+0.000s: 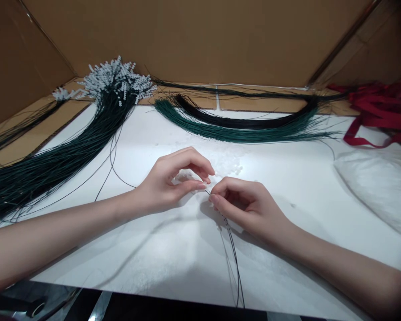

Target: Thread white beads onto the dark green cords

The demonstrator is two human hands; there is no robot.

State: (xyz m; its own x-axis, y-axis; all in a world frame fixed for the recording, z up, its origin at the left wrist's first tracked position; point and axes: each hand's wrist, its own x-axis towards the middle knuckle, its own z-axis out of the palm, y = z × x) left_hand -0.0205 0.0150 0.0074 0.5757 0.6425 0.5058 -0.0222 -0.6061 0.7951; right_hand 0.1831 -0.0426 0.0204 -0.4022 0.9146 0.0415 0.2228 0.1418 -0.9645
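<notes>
Over the middle of the white board [137,263], my right hand [243,203] pinches thin dark wires [234,254] between thumb and index finger. Below the hand the wires run down past the board's front edge, and their short tips point up and left. At those tips is my left hand [177,176], its thumb and a finger brought close together while the index finger arches above. Whatever small thing lies between those fingertips is too small to make out. Loose small white beads [232,165] are scattered on the board just behind both hands.
At left lies a thick bundle of green wires [87,142] topped with white beads [115,80]. Behind my hands are green wires [220,133] and black wires [234,121]. Red ribbon [381,116] and a clear plastic bag [377,187] sit at right. Cardboard walls [194,40] stand behind.
</notes>
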